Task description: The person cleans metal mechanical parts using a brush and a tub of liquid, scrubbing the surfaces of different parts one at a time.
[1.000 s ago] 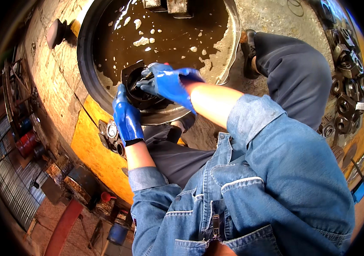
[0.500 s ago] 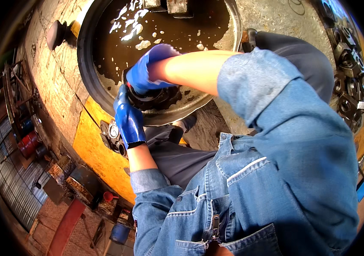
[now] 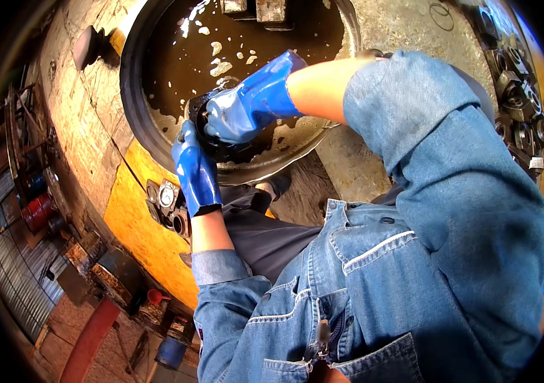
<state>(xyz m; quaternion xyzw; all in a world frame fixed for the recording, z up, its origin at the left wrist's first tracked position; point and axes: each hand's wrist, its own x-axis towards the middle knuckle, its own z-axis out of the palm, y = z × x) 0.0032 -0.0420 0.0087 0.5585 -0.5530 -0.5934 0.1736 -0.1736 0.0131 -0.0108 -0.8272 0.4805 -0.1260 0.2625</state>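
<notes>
A round metal basin (image 3: 133, 96) of dark, foam-flecked liquid lies in front of me. At its near left side is a wet black metal part (image 3: 226, 155), largely covered by my gloves; its exact kind does not show. My left hand (image 3: 195, 169), in a wet blue rubber glove, grips the part's left side. Over the part lies my right hand (image 3: 243, 113), gloved in the same blue, with curled fingers at its upper face; what the fingertips hold, if anything, is hidden.
Metal blocks (image 3: 271, 11) stand in the basin's far part. Machined metal parts (image 3: 171, 203) rest on the yellow board by my left wrist. Many dark metal parts (image 3: 522, 105) are piled at the far right. A round-topped knob (image 3: 87, 48) stands left of the basin.
My right hand has swung round on the part, its cuff shifting right, so the back of the glove and the curled fingers now show. My left hand keeps its hold, nearly unmoved.
</notes>
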